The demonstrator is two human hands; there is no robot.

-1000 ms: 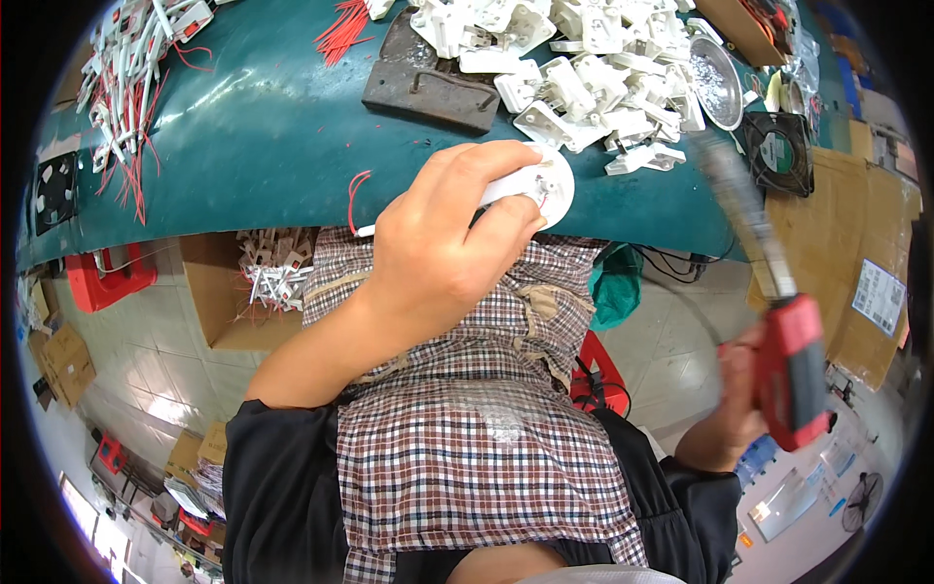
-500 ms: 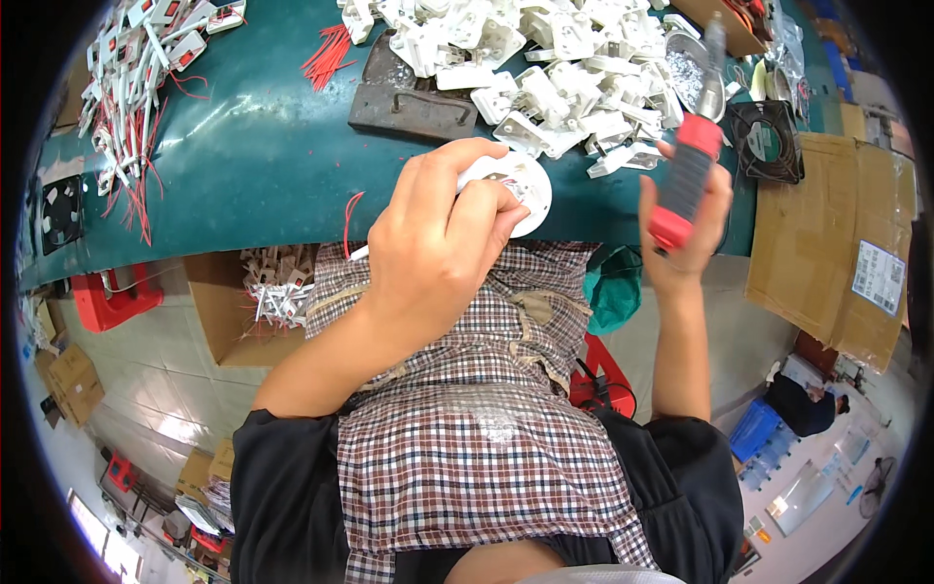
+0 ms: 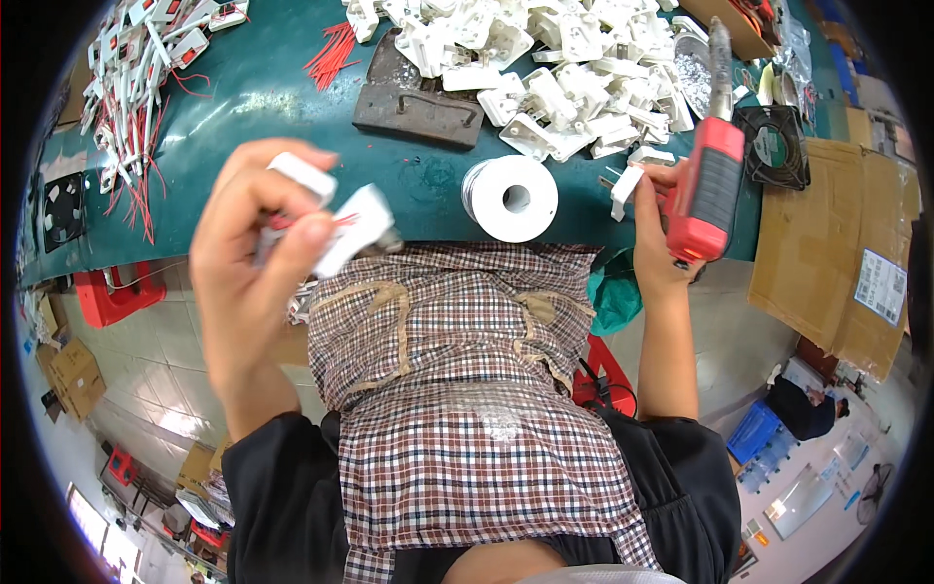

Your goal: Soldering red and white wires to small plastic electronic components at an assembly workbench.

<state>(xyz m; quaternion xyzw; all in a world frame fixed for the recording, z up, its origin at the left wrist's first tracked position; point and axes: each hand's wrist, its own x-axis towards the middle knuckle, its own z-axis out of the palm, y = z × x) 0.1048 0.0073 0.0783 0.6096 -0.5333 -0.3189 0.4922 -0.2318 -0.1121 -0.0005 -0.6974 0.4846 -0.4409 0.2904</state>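
Observation:
My left hand (image 3: 248, 234), blurred by motion, is closed around a white plastic switch piece (image 3: 355, 229) with a bit of red wire by it. It hovers over the table's near edge at left. My right hand (image 3: 662, 238) grips a red and grey soldering gun (image 3: 708, 185), its metal tip pointing up and away. Its fingertips also pinch a small white plug housing (image 3: 626, 192) with metal pins. Between the hands a white spool of solder wire (image 3: 514, 198) rests near the table edge, touched by neither hand.
A dark metal block with a handle (image 3: 418, 115) stands behind the spool. White plug housings (image 3: 574, 83) are heaped at the back, beside red wires (image 3: 333, 56). Wired switch pieces (image 3: 146, 88) lie far left. A small black fan (image 3: 773, 146) and cardboard box (image 3: 827, 253) are at right.
My left hand has left the spool and swung left with a white piece in it. My right hand now pinches a white plug housing along with the soldering gun.

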